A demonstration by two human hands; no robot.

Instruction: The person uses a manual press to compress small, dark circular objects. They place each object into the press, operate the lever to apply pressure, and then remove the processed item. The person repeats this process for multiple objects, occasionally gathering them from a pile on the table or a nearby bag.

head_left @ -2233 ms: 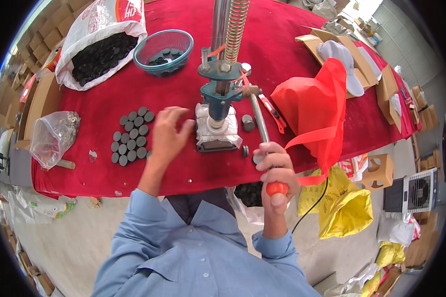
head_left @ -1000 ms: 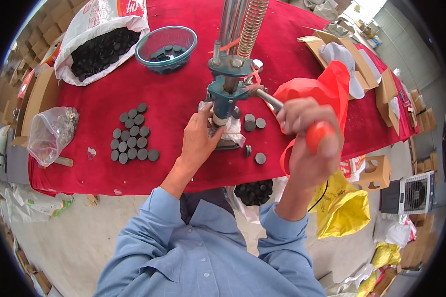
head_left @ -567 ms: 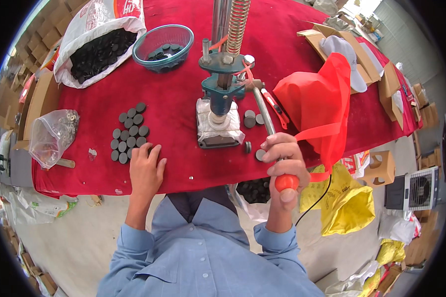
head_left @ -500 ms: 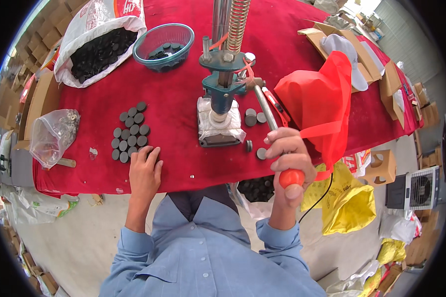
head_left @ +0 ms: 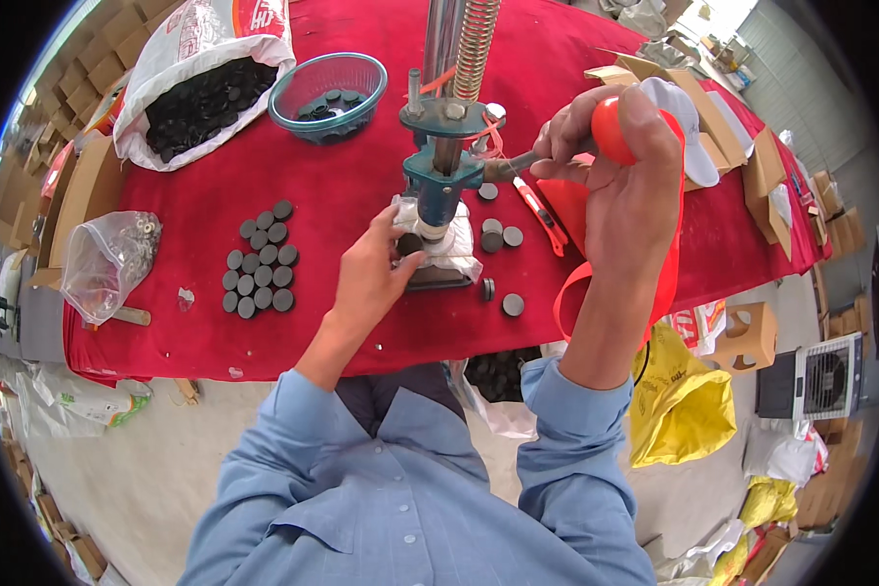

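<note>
A hand press (head_left: pixel 444 161) with a teal head and a coil spring stands in the middle of the table. My right hand (head_left: pixel 620 161) is closed round the press's lever (head_left: pixel 610 132), which ends in a red ball knob. Between thumb and fingers of my left hand (head_left: pixel 371 269) is a black disc (head_left: pixel 409 244), held at the white-wrapped base (head_left: pixel 464 259) of the press, just left of the ram. To the left, several dark discs (head_left: pixel 263 276) lie grouped on the red cloth. A few more discs (head_left: pixel 512 235) sit right of the press.
A white sack of black pieces (head_left: pixel 200 107) and a teal plastic basket (head_left: pixel 328 93) stand at the far left. Nearer is a clear bag of metal rings (head_left: pixel 112 264). On the right lie a red-handled cutter (head_left: pixel 542 217), a red bag (head_left: pixel 568 210), a grey cap (head_left: pixel 689 127) and cardboard boxes (head_left: pixel 767 190).
My left hand has moved from beside the grouped discs to the press base, now with a disc in its fingers. My right hand has swung the lever upward and away from me.
</note>
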